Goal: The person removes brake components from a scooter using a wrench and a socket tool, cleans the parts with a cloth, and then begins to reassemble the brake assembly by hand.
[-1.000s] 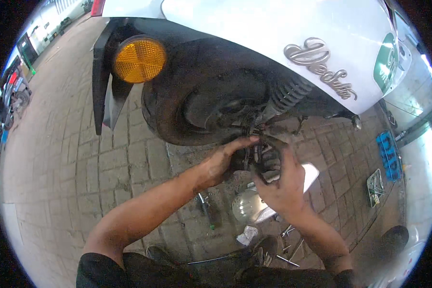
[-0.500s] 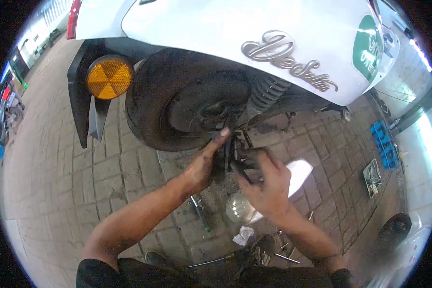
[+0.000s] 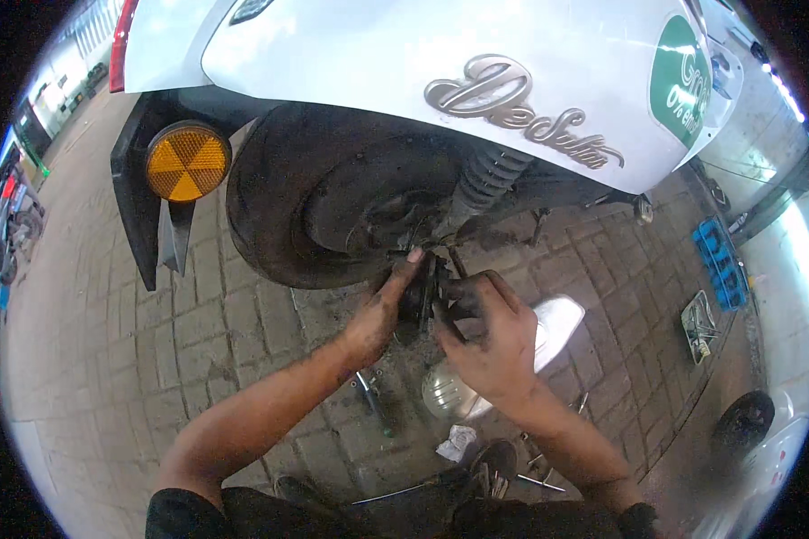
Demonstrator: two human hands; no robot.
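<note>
Below the hub of a scooter's dark rear wheel point(image 3: 265, 211), both my hands are on a blackened mechanical part point(image 3: 419, 301). Its exact kind is hard to make out. My left hand point(image 3: 373, 323) is closed around its left side, thumb pointing up. On the other side, the bent, dirty fingers of my right hand point(image 3: 502, 346) press against the part. A ribbed shock absorber point(image 3: 493, 180) stands just above. Under my right hand lies a smooth silvery-white cover point(image 3: 557, 331) with a rounded metallic end.
White scooter bodywork point(image 3: 333, 45) overhangs the wheel, with an orange reflector point(image 3: 187, 162) at left. On the paving lie a dark-handled tool point(image 3: 373, 409), crumpled white paper point(image 3: 457, 443) and a T-shaped wrench point(image 3: 541, 485). At right stand a blue crate point(image 3: 719, 265) and a small tray point(image 3: 697, 328).
The scooter appears slightly left and lower as the view shifts. My hands stay at the dark part, which sits a little differently between them, and my right fingers have moved slightly.
</note>
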